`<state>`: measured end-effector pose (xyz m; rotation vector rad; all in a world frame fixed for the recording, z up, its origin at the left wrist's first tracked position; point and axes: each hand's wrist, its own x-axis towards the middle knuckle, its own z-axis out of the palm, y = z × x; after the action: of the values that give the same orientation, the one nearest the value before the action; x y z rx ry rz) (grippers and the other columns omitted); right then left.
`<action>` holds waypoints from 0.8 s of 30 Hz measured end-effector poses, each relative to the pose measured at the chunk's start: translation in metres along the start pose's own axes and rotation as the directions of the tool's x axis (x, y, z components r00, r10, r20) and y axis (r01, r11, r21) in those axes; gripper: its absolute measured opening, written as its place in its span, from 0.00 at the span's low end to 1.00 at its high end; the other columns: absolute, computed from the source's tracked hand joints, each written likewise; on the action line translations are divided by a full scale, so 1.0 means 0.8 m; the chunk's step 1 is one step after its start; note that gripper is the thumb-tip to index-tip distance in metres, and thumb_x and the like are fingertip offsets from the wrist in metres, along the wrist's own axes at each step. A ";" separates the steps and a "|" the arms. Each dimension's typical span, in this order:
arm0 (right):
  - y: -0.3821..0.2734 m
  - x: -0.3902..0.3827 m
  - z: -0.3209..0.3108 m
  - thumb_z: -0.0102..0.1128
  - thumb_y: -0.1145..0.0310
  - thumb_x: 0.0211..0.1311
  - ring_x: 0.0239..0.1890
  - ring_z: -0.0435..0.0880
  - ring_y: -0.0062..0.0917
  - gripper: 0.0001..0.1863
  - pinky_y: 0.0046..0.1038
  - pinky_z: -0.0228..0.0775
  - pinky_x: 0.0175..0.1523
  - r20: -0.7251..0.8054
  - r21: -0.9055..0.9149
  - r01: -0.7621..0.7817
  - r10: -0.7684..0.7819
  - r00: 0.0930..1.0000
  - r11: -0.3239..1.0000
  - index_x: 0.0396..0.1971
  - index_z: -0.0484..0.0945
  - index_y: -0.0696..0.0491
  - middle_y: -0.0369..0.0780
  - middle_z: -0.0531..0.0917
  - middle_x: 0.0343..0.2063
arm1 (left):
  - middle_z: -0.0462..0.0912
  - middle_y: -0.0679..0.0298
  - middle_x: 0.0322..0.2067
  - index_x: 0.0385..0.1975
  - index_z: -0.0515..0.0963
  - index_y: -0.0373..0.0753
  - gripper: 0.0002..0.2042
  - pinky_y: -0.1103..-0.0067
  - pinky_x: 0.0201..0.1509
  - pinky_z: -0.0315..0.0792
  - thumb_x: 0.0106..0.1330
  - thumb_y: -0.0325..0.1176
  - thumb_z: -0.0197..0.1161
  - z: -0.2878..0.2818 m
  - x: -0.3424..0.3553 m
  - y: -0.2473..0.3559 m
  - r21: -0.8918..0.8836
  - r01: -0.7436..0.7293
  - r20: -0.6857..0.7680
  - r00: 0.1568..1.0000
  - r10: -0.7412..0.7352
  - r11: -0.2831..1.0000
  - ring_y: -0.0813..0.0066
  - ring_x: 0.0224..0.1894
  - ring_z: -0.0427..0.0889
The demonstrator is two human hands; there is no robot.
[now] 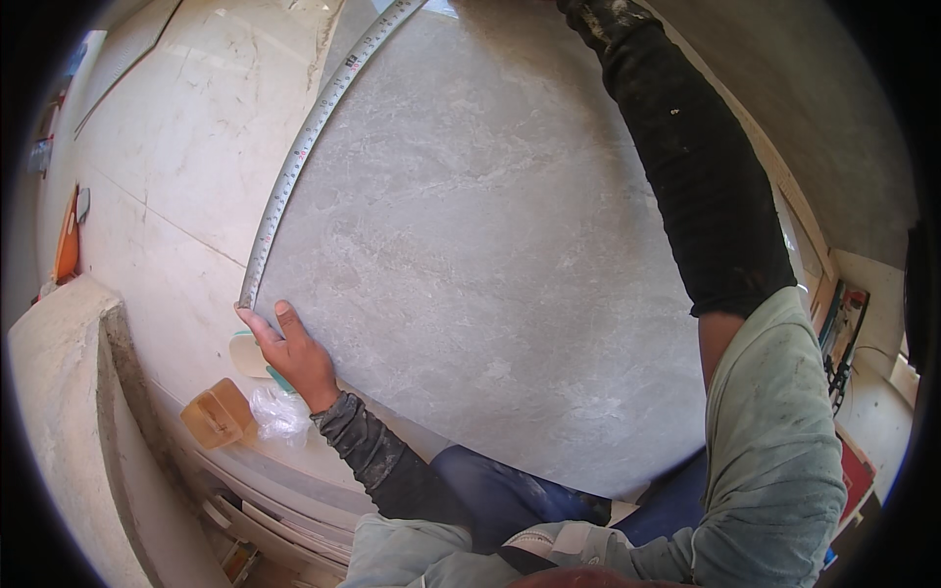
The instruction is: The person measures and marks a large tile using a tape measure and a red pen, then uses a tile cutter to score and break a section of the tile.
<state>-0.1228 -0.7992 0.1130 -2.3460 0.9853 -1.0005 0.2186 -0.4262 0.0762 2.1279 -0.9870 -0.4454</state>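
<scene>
- Plainly, left hand: thumb and fingers apart, fingertips at tape measure
- Grey slab, right of those fingers
- Right hand: out of view, cannot tell

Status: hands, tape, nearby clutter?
Left hand at near end of tape measure; right hand out of frame. Tape along left edge of grey slab. Crumpled plastic, amber container near left wrist.
</scene>
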 end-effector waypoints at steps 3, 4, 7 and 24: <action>0.001 0.000 0.001 0.72 0.61 0.44 0.20 0.85 0.23 0.10 0.28 0.77 0.29 0.002 0.010 -0.015 0.015 1.000 1.000 0.21 0.89 0.52 0.39 0.87 0.18 | 0.53 0.36 0.72 0.72 0.47 0.22 0.37 0.71 0.77 0.48 0.77 0.45 0.50 0.000 0.000 0.002 0.002 0.001 0.002 1.000 -0.001 1.000 0.48 0.75 0.54; -0.003 -0.001 0.000 0.72 0.61 0.44 0.21 0.85 0.23 0.10 0.28 0.77 0.29 0.006 0.010 -0.033 0.033 0.999 0.999 0.21 0.89 0.52 0.39 0.87 0.18 | 0.53 0.36 0.72 0.72 0.47 0.22 0.37 0.71 0.77 0.48 0.77 0.45 0.50 -0.001 0.000 0.001 0.015 -0.001 -0.001 1.000 0.001 1.000 0.48 0.75 0.54; -0.001 -0.002 0.001 0.72 0.60 0.44 0.21 0.85 0.23 0.10 0.27 0.77 0.29 0.008 -0.005 -0.045 0.045 0.999 0.999 0.21 0.89 0.52 0.38 0.86 0.18 | 0.53 0.36 0.72 0.72 0.46 0.22 0.37 0.70 0.77 0.48 0.77 0.45 0.50 -0.001 0.000 -0.001 0.037 -0.011 -0.003 1.000 0.011 0.999 0.48 0.75 0.54; 0.044 0.008 0.002 0.70 0.62 0.52 0.33 0.86 0.23 0.13 0.26 0.77 0.40 -0.056 0.657 -0.216 0.332 0.942 0.722 0.36 0.88 0.51 0.39 0.88 0.28 | 0.54 0.36 0.72 0.72 0.46 0.21 0.37 0.70 0.77 0.49 0.77 0.46 0.50 0.002 0.000 0.004 0.001 0.004 0.017 1.000 -0.004 1.000 0.48 0.75 0.55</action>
<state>-0.1342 -0.8272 0.0938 -1.5122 0.8364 -1.1941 0.2160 -0.4288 0.0777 2.1306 -0.9934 -0.4661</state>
